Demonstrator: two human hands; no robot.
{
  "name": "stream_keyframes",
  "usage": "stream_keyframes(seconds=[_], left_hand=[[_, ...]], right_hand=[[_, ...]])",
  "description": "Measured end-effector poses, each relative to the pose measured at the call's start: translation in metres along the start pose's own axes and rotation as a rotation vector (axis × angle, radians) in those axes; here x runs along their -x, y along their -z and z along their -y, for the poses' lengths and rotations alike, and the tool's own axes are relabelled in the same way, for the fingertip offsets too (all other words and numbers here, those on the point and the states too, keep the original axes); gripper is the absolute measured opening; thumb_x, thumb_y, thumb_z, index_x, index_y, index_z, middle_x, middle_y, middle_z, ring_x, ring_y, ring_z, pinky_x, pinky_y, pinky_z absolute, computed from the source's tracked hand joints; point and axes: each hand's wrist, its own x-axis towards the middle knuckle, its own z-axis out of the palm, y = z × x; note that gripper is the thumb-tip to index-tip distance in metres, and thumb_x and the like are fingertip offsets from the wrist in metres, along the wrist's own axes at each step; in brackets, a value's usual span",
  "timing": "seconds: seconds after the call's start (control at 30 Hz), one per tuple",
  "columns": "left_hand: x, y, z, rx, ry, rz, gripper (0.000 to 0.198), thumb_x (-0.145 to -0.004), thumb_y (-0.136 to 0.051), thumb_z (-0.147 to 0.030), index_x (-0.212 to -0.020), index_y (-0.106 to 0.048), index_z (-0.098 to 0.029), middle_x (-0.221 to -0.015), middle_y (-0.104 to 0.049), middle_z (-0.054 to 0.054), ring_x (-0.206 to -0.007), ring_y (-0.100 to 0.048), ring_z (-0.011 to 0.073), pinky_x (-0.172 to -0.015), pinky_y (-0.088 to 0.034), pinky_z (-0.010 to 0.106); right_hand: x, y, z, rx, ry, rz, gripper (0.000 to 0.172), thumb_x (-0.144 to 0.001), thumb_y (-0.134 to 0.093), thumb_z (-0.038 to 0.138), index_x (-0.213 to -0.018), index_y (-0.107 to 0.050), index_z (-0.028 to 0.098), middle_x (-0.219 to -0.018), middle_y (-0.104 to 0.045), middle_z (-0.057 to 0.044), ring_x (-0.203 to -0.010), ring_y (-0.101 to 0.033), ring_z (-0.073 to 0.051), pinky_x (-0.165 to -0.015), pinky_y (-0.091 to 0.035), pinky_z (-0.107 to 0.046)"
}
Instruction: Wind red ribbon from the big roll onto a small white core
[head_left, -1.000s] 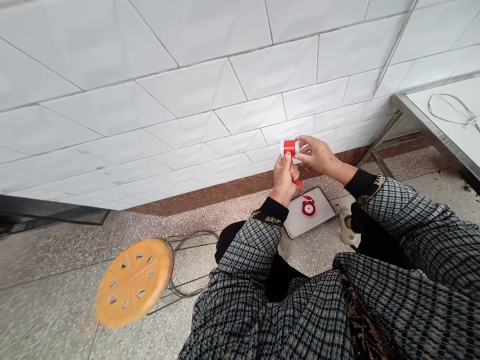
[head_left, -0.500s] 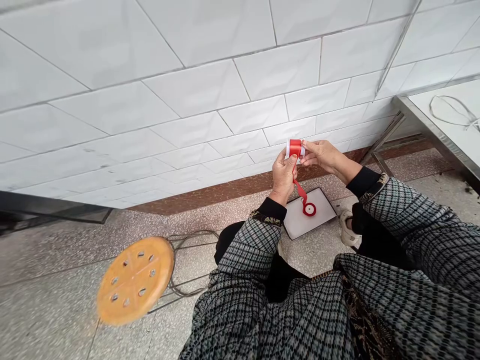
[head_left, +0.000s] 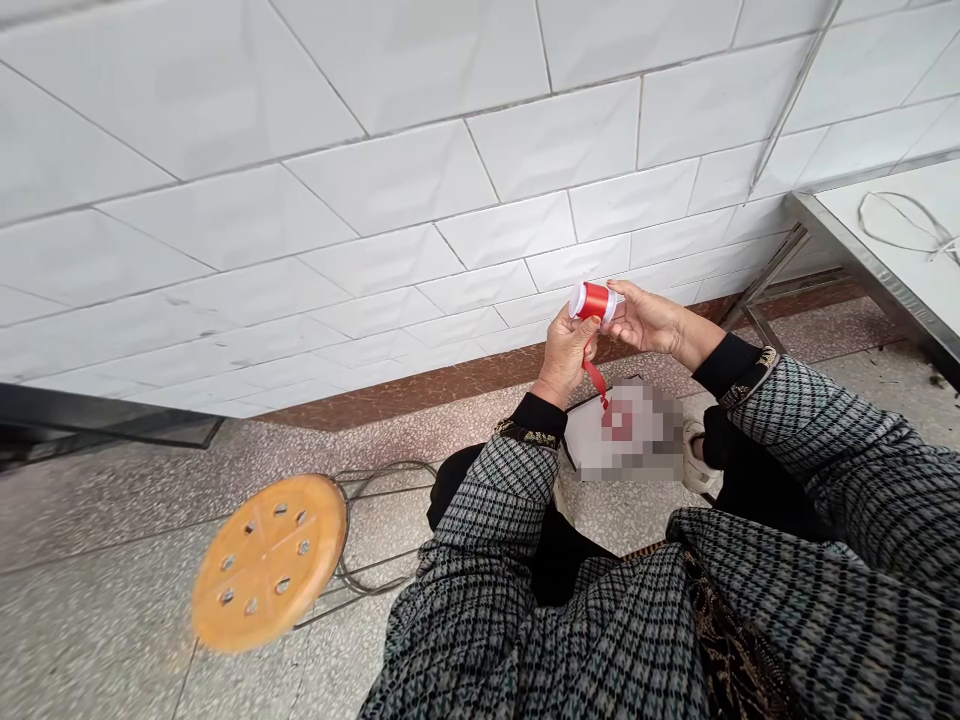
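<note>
A white spool (head_left: 578,300) with red ribbon (head_left: 596,300) wound round its middle is held up near the wall. My left hand (head_left: 565,352) grips it from the left, the thumb pressing on the ribbon. At the spool's right end is my right hand (head_left: 646,318), its fingers curled around that end. A loose tail of ribbon (head_left: 595,380) hangs below my left hand toward a red roll (head_left: 619,420), which lies on a pale flat tray (head_left: 592,440) on the floor. Pixelation blurs the roll and most of the tray.
An orange round stool (head_left: 270,560) with metal legs lies tipped over at the lower left. At the right stands a metal-edged table (head_left: 847,225) with a thin white cord (head_left: 900,215) on it. A white tiled wall (head_left: 420,170) is ahead.
The spool has tilted, its right end now lower. My right hand has shifted slightly down, its fingers more spread. Pixelation now covers the roll and part of the tray.
</note>
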Motion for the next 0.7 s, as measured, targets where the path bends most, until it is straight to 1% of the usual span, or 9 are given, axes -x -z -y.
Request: stream_keyframes(seconds=[0.1, 0.17, 0.27, 0.3, 0.37, 0.43, 0.53, 0.63, 0.7], left_hand=[[0.003, -0.004, 0.001, 0.040, 0.017, -0.051, 0.054, -0.059, -0.094, -0.052, -0.085, -0.061, -0.018, -0.052, -0.049, -0.010, -0.037, -0.033, 0.0006, -0.037, -0.020, 0.017], [0.004, -0.007, 0.003, 0.071, 0.021, -0.106, 0.057, -0.058, -0.092, -0.057, -0.078, -0.056, -0.018, -0.049, -0.046, -0.011, -0.036, -0.031, 0.0009, -0.036, -0.018, 0.018], [0.004, -0.011, 0.004, 0.105, 0.032, -0.191, 0.056, -0.065, -0.087, -0.062, -0.071, -0.051, -0.019, -0.043, -0.038, -0.012, -0.035, -0.028, 0.0014, -0.036, -0.018, 0.019], [0.004, -0.012, 0.005, 0.113, 0.037, -0.205, 0.055, -0.068, -0.086, -0.061, -0.071, -0.051, -0.019, -0.043, -0.038, -0.012, -0.035, -0.027, 0.0015, -0.036, -0.018, 0.019], [0.004, -0.014, 0.006, 0.127, 0.039, -0.211, 0.053, -0.070, -0.085, -0.061, -0.073, -0.053, -0.019, -0.043, -0.038, -0.012, -0.035, -0.027, 0.0016, -0.037, -0.018, 0.018], [0.004, -0.016, 0.007, 0.136, 0.038, -0.201, 0.053, -0.069, -0.086, -0.061, -0.074, -0.054, -0.019, -0.044, -0.039, -0.011, -0.035, -0.027, 0.0018, -0.037, -0.019, 0.018], [0.005, -0.017, 0.008, 0.114, 0.046, -0.179, 0.052, -0.068, -0.086, -0.063, -0.076, -0.058, -0.019, -0.044, -0.039, -0.011, -0.035, -0.028, 0.0024, -0.036, -0.019, 0.018], [0.006, -0.015, 0.009, 0.025, 0.056, -0.170, 0.051, -0.069, -0.084, -0.063, -0.078, -0.062, -0.018, -0.044, -0.038, -0.011, -0.036, -0.028, 0.0025, -0.037, -0.018, 0.018], [0.007, -0.013, 0.008, -0.043, 0.047, -0.178, 0.051, -0.071, -0.082, -0.064, -0.075, -0.062, -0.017, -0.044, -0.039, -0.010, -0.036, -0.028, 0.0024, -0.037, -0.018, 0.019]], right_hand=[[0.001, 0.001, 0.001, 0.093, -0.012, -0.030, 0.057, -0.104, -0.048, 0.062, -0.084, -0.068, 0.012, -0.058, -0.068, -0.007, -0.042, -0.062, -0.011, -0.040, -0.053, -0.014], [0.003, 0.000, 0.000, 0.186, 0.063, -0.063, 0.053, -0.100, -0.055, 0.063, -0.087, -0.067, 0.013, -0.065, -0.071, -0.010, -0.048, -0.067, -0.014, -0.043, -0.057, -0.018], [0.003, -0.001, -0.006, 0.306, 0.302, -0.082, 0.032, -0.096, -0.072, 0.043, -0.106, -0.066, 0.014, -0.088, -0.075, -0.010, -0.065, -0.074, -0.016, -0.052, -0.062, -0.022], [0.001, -0.001, -0.010, 0.337, 0.388, -0.076, 0.029, -0.093, -0.076, 0.033, -0.113, -0.065, 0.015, -0.094, -0.075, -0.009, -0.070, -0.075, -0.016, -0.057, -0.064, -0.023], [-0.007, 0.001, -0.016, 0.398, 0.522, -0.087, 0.037, -0.087, -0.079, 0.019, -0.121, -0.063, 0.018, -0.098, -0.073, -0.005, -0.073, -0.074, -0.014, -0.063, -0.065, -0.024], [-0.016, 0.004, -0.022, 0.457, 0.609, -0.140, 0.038, -0.085, -0.079, 0.017, -0.120, -0.064, 0.018, -0.095, -0.070, -0.001, -0.069, -0.072, -0.012, -0.065, -0.064, -0.024], [-0.026, 0.009, -0.022, 0.477, 0.689, -0.234, 0.036, -0.085, -0.079, 0.023, -0.118, -0.065, 0.016, -0.086, -0.067, 0.001, -0.060, -0.070, -0.010, -0.060, -0.062, -0.023], [-0.025, 0.010, -0.013, 0.415, 0.668, -0.286, 0.033, -0.087, -0.079, 0.023, -0.114, -0.063, 0.013, -0.076, -0.068, 0.002, -0.054, -0.068, -0.011, -0.056, -0.060, -0.021], [-0.019, 0.007, -0.007, 0.378, 0.621, -0.310, 0.024, -0.089, -0.078, 0.021, -0.106, -0.063, 0.012, -0.069, -0.067, 0.002, -0.050, -0.066, -0.010, -0.053, -0.059, -0.019]])
